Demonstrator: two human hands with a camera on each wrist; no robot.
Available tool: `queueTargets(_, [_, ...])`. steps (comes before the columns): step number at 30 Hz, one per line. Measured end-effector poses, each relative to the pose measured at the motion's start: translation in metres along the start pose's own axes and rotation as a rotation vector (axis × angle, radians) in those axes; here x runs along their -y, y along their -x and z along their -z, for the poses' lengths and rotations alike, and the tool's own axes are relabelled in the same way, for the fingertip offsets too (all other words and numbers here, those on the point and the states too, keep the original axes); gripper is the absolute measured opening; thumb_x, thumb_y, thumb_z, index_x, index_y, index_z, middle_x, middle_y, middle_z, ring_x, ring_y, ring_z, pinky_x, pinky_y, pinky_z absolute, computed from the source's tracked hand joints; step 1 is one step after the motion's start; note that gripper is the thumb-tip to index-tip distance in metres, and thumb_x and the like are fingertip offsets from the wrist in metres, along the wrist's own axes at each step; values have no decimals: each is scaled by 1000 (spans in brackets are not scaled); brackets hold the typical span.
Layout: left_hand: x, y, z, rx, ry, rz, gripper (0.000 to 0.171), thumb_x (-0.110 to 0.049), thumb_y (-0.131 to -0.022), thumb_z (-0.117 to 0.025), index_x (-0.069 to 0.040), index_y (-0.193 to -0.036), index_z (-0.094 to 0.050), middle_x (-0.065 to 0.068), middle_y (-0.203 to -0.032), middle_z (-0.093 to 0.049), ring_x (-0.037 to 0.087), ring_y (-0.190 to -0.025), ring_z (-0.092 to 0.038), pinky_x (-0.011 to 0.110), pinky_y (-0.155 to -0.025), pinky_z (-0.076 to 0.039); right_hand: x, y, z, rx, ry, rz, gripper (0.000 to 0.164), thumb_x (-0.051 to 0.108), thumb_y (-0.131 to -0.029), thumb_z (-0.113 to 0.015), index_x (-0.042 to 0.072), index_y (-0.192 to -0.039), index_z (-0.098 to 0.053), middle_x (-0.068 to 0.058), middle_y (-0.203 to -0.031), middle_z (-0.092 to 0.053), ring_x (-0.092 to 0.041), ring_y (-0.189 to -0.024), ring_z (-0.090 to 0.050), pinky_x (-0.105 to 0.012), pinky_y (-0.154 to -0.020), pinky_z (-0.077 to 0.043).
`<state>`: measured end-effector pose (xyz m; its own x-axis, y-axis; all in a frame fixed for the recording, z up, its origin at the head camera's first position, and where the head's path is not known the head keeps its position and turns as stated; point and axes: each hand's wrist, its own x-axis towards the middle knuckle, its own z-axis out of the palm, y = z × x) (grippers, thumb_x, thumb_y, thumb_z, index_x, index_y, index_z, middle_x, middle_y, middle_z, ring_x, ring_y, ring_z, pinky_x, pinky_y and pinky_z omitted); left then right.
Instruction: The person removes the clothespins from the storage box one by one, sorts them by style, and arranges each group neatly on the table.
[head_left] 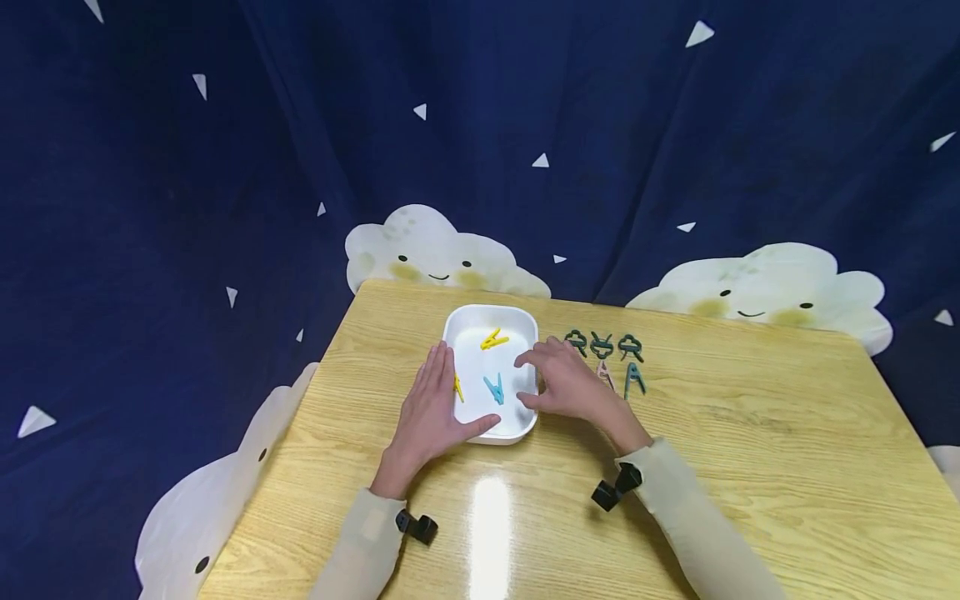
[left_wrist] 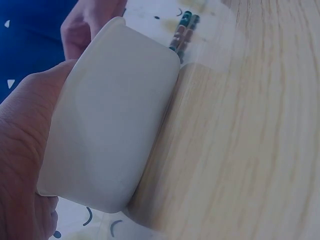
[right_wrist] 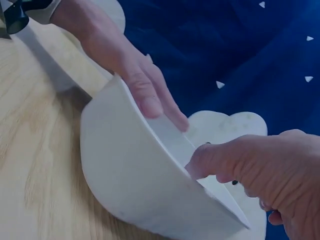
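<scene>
A white plastic tub (head_left: 492,312) stands on the table between the two hands. Inside it lie a yellow clip (head_left: 492,340), a light blue clip (head_left: 495,390) and a second yellow clip (head_left: 458,388), partly covered by the left hand. My left hand (head_left: 433,408) rests along the tub's left rim with straight fingers, its thumb reaching over the near corner. Over the right rim hovers my right hand (head_left: 562,379), thumb and fingers apart above the inside, with nothing visible between them. In the right wrist view, the tub wall (right_wrist: 130,160) hides the clips.
Right of the tub, dark green clips (head_left: 602,346) lie in a row, one partly behind the right hand. Nearer are a pink clip (head_left: 605,374) and a teal clip (head_left: 634,380). A dark blue curtain (head_left: 480,125) with white clouds hangs behind the wooden table (head_left: 750,467).
</scene>
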<state>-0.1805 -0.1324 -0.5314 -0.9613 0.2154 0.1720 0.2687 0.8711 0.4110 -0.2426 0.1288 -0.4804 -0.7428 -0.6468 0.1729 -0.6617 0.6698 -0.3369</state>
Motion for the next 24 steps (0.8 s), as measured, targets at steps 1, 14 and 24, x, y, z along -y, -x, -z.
queueTargets(1, [0, 0, 0, 2, -4, 1, 137, -93, -77, -55, 0, -166, -7, 15, -176, -4, 24, -162, 2, 44, -130, -15, 2, -3, -2, 20, 12, 10, 47, 32, -81, -86, 6, -118, -75, -9, -101, -72, -24, -92, -52, -44, -86, -44])
queueTargets(14, [1, 0, 0, -23, 1, -29, 134, -92, -79, -54, 2, -166, -12, 17, -175, -7, 30, -162, -6, 46, -130, -16, 18, -39, -27, 260, 182, -30, 47, 29, -74, -88, 14, -117, -77, -2, -106, -68, -23, -100, -51, -40, -90, -42])
queueTargets(24, [1, 0, 1, -9, -4, -21, 134, -90, -80, -56, 1, -166, -10, 17, -175, -6, 31, -162, -6, 44, -131, -14, 18, -58, -48, 155, 142, -22, 16, 30, -81, -84, 16, -89, -78, 2, -90, -66, -21, -93, -52, -39, -87, -43])
